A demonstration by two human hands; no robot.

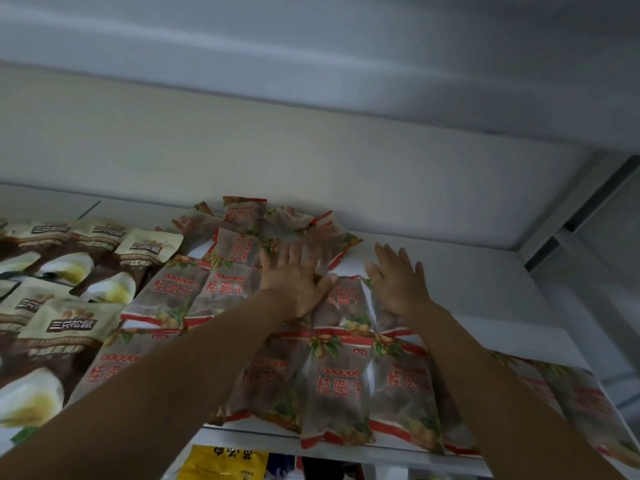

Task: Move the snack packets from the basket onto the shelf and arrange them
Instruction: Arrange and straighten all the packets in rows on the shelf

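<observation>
Several clear snack packets with red lettering (341,382) lie in overlapping rows on a white shelf (485,282). My left hand (294,278) presses flat, fingers straight, on the packets near the back of the pile (242,220). My right hand (398,278) rests with spread straight fingers on the right edge of a packet (341,299) in the middle row. The basket is out of view.
Brown and cream nut packets (69,327) fill the shelf's left part. The shelf's back wall (311,161) and another shelf above (311,46) close in the space. A grey upright post (595,202) stands at the right. A yellow packet (225,465) shows below the shelf edge.
</observation>
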